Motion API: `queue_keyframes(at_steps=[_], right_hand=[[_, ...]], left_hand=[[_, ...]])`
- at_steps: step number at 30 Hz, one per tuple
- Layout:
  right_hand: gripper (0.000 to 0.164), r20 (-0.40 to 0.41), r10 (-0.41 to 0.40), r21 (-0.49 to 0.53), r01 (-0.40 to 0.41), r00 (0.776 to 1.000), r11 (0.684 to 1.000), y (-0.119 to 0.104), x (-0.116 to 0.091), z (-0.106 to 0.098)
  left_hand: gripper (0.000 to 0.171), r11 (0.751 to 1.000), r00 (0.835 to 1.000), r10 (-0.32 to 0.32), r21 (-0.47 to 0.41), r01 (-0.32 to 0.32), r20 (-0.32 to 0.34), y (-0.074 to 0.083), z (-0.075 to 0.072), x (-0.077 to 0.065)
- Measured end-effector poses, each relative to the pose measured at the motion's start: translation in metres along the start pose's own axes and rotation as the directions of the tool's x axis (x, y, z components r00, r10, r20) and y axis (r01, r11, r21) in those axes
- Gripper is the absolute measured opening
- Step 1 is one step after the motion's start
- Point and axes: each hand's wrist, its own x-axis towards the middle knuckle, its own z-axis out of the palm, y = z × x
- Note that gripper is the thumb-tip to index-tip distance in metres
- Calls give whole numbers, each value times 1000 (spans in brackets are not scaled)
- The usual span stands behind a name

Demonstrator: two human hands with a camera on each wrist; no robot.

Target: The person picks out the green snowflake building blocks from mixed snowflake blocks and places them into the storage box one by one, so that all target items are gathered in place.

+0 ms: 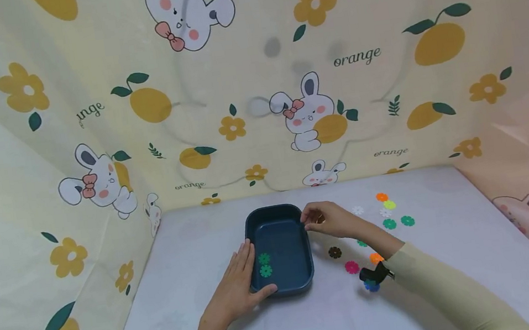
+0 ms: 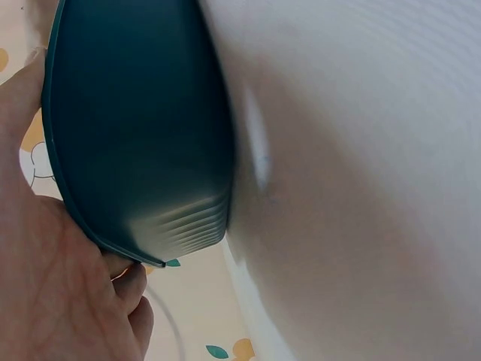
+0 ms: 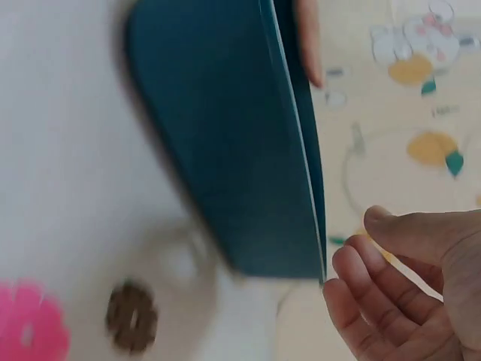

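Observation:
A dark blue rectangular tray sits on the table with two green flower-shaped pieces inside, near its left wall. My left hand rests against the tray's near left corner, straight fingers along the left rim and thumb along the near rim. In the left wrist view its palm is beside the tray's outer wall. At the right rim is my right hand, its fingers loosely bent. In the right wrist view the thumb stands apart from the fingertips, with nothing visible between them.
Right of the tray lie several flower-shaped pieces, among them a brown one, a pink one, a blue one, an orange one and a yellow one. A patterned cloth hangs behind and beside the white table.

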Motion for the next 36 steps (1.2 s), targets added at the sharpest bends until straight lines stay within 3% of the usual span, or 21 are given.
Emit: queue_keyframes(at_steps=[8, 15, 22, 28, 36], right_hand=[[15, -85, 147, -54, -152, 986, 987, 40, -32, -27], [20, -106, 306, -52, -312, 946, 949, 74, -53, -34], [32, -93, 418, -64, -424, 904, 903, 93, -60, -32], [34, -102, 455, -105, -464, 885, 879, 100, -56, -26], [28, -111, 419, -82, -428, 901, 900, 91, -53, -25]], left_hand=[[116, 1000, 1000, 7, -4, -7, -2, -1, 1, -1], [117, 1000, 1000, 0, 3, 0, -5, -1, 2, 0], [117, 1000, 1000, 3, 2, -3, -2, 0, 0, 0], [117, 1000, 1000, 0, -3, 0, 1, 1, -1, -1], [116, 1000, 1000, 2, -6, -2, 0, 0, -2, -1]])
